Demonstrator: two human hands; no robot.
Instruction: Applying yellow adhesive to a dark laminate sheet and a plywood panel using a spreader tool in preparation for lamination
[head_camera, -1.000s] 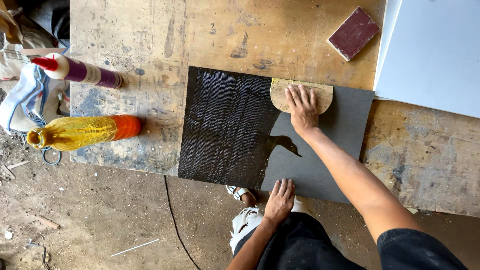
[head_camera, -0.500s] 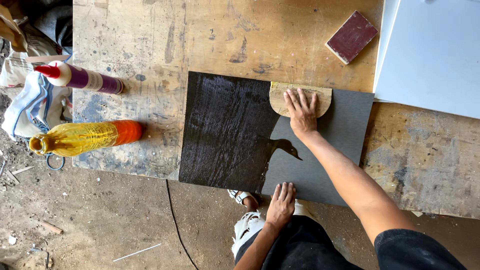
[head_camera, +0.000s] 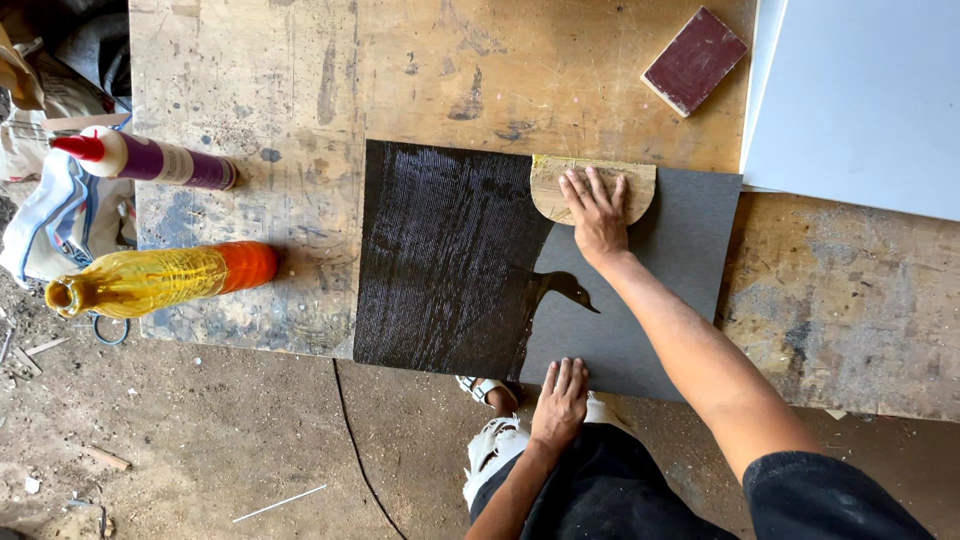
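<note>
My flat right hand (head_camera: 597, 215) presses the half-round wooden spreader (head_camera: 592, 190) onto the grey square sheet (head_camera: 660, 300), wet black part lying leftward.

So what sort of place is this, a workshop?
Probably a rough workshop: a scarred, stained wooden workbench over a dirt floor, a sanding block, and the right hand pressing a wooden spreader across a dark, wet-coated sheet.

A workshop: scarred wooden workbench (head_camera: 300, 80), sanding block (head_camera: 694, 60), dirt floor (head_camera: 200, 450).
</note>
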